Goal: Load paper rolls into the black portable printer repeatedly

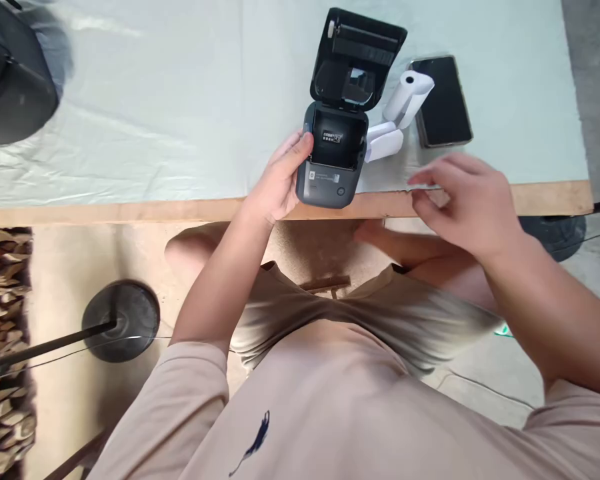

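Observation:
My left hand grips a small black portable printer by its left side, thumb on the rim. Its lid is swung fully up, and the paper compartment shows a label inside and no roll. Beside the printer, a white paper roll lies on the cloth, partly hidden by the printer. Another paper roll with a dark core stands behind it, its loose end hanging. My right hand hovers at the table's front edge, slightly blurred, thumb and index finger apart with nothing visible between them.
A black smartphone lies right of the rolls on the pale table cloth. A dark rounded object stands at the far left. Below are the wooden table edge, a round black stand base and stacked firewood.

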`<action>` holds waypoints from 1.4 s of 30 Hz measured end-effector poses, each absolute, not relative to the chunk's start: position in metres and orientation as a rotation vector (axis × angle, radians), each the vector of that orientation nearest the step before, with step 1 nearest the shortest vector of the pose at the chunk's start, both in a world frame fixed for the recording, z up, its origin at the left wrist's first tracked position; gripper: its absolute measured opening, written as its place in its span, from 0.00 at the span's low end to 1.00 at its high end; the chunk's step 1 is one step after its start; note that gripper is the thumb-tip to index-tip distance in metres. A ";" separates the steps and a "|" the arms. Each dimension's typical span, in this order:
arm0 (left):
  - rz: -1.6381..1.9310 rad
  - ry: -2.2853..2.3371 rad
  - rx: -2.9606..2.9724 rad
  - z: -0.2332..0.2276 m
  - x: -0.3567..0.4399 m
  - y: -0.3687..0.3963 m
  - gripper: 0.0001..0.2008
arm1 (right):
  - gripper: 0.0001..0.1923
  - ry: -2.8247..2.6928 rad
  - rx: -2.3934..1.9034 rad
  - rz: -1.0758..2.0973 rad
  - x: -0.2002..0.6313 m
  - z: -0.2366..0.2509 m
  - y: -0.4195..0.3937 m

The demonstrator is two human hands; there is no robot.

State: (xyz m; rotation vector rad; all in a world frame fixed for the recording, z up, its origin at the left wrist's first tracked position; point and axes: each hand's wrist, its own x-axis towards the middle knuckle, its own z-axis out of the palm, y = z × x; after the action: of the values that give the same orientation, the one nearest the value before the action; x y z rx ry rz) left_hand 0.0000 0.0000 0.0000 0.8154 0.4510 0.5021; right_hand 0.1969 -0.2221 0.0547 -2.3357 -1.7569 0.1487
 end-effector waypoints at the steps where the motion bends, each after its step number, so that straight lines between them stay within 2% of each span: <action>1: 0.496 0.427 0.845 -0.001 0.000 0.001 0.10 | 0.16 -1.761 -2.338 0.098 0.198 0.056 -0.205; 7: 0.476 0.413 0.991 -0.007 -0.003 0.005 0.22 | 0.27 -1.868 -2.385 0.222 0.195 0.043 -0.134; 11: 0.525 0.465 0.997 -0.008 -0.005 0.003 0.24 | 0.24 -1.847 -2.394 0.305 0.193 0.044 -0.116; 17: 0.500 0.510 0.987 -0.003 -0.002 0.003 0.20 | 0.22 -1.780 -2.409 0.246 0.195 0.046 -0.105; 23: 0.476 0.541 1.019 0.001 -0.009 0.003 0.29 | 0.26 -1.390 -2.515 0.235 0.194 0.060 -0.123; 25: 0.485 0.541 1.009 0.001 -0.012 0.001 0.27 | 0.22 -1.346 -2.376 0.068 0.187 0.066 -0.129; 28: 0.510 0.551 0.947 0.004 -0.014 -0.002 0.25 | 0.13 -1.493 -1.862 -0.262 0.171 0.067 -0.130; 31: 0.507 0.569 0.904 0.009 -0.014 -0.003 0.24 | 0.15 -1.673 -1.528 -0.462 0.158 0.058 -0.123; 36: 0.447 0.545 0.877 0.010 -0.017 -0.002 0.27 | 0.18 -1.814 -1.716 -0.344 0.155 0.048 -0.110; 39: 0.451 0.502 0.907 0.006 -0.019 -0.002 0.29 | 0.20 -1.844 -1.656 -0.345 0.157 0.046 -0.108; 42: 0.451 0.491 0.942 0.004 -0.020 -0.002 0.32 | 0.12 -1.823 -1.722 -0.304 0.157 0.044 -0.108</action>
State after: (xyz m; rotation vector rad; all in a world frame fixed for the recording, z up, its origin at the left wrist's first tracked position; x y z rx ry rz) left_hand -0.0204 -0.0022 0.0035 0.9423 0.4906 0.4511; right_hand 0.1568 -0.1083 0.0442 -1.7222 -1.8234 -0.3043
